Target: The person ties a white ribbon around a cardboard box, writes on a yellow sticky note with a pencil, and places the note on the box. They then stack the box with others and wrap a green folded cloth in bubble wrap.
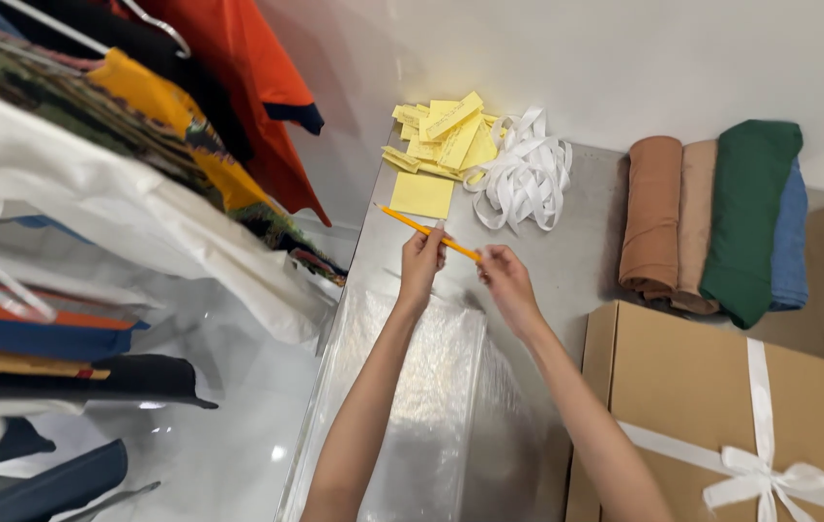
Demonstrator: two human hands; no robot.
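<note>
Both hands meet above the steel desk (566, 261), sharing one yellow pencil (426, 231). The left hand (421, 263) has its grip closed around the shaft's middle, the tip angling up-left past it toward yellow paper slips (436, 145); the right hand (506, 280) pinches the lower end. White ribbon (523, 174) lies just beyond.

The cardboard box (721, 406) runs off the bottom and right edges. The hanging clothes (93, 145) are cut by the left edge. The pencil (426, 232) end is hidden, perhaps inside the hands' fingers (489, 259).
</note>
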